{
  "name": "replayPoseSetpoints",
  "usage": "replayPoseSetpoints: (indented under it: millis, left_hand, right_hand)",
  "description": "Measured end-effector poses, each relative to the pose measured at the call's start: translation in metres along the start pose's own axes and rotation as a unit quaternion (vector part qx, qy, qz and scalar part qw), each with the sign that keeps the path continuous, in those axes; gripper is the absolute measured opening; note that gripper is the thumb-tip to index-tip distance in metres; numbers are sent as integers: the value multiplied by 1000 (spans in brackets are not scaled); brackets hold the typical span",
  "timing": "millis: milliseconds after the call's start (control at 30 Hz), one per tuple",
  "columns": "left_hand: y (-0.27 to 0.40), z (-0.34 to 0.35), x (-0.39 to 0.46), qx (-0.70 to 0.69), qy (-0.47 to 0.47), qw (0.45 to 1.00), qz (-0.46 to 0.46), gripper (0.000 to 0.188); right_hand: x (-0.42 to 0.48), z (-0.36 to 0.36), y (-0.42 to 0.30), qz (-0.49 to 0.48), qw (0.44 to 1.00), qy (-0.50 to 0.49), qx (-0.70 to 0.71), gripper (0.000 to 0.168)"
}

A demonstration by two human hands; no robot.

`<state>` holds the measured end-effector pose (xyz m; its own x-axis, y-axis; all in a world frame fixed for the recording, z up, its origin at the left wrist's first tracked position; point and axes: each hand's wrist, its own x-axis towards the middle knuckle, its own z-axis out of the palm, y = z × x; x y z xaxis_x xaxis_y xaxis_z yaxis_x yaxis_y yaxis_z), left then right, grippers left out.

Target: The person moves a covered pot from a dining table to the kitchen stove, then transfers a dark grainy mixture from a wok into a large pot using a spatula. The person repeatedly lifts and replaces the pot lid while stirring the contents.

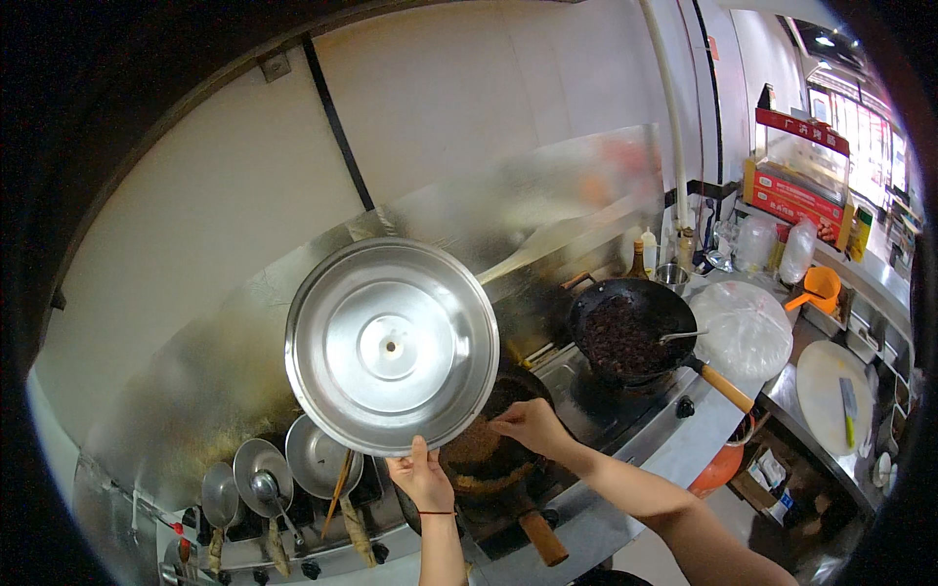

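Note:
My left hand (423,480) grips the rim of a round stainless steel lid (392,395), thumb on the face towards me. The lid is held up and tilted, with a small hole at its centre. Behind and below it, partly hidden, a dark wok (524,384) with a wooden handle (544,538) holds brown, grainy-looking food (473,443). My right hand (531,426) is over this wok, right of the lid, fingertips pinched together; whether something small is between them cannot be told.
Right of the wok, a black wok (681,308) holds dark food and a metal utensil. Small pans (260,458) stand left. A filled plastic bag (740,329), an orange scoop (821,287) and a white cutting board (824,410) with a knife (848,403) are at right.

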<state>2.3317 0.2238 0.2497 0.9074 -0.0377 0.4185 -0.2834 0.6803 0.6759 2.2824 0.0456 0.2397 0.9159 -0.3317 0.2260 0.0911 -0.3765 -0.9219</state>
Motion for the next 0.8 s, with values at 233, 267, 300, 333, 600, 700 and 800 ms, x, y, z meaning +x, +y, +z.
replayPoseSetpoints:
  millis: [233, 267, 300, 333, 600, 700, 800]
  left_hand:
    - [1, -9, 2, -1, 36, 999, -28, 34]
    - [4, -8, 1, -1, 40, 999, -23, 33]
    - [7, -4, 0, -1, 45, 999, -17, 33]
    - [10, 0, 0, -3, 48, 999, -13, 33]
    - [11, 7, 3, 14, 26, 997, -67, 23]
    - [29, 4, 1, 56, 23, 995, -75, 21]
    - [36, -1, 3, 92, 9, 992, -90, 23]
  right_hand:
    - [-51, -27, 61, -275, 889, 114, -349, 18]
    - [-56, -29, 65, -284, 879, 104, -368, 20]
    - [-62, -31, 66, -293, 869, 93, -387, 21]
    - [-68, -36, 64, -302, 858, 85, -407, 22]
    - [-48, -93, 23, -387, 833, 61, -391, 11]
    - [-12, -79, -17, -435, 833, 109, -324, 12]
    - [12, -83, -42, -449, 820, 94, -342, 15]
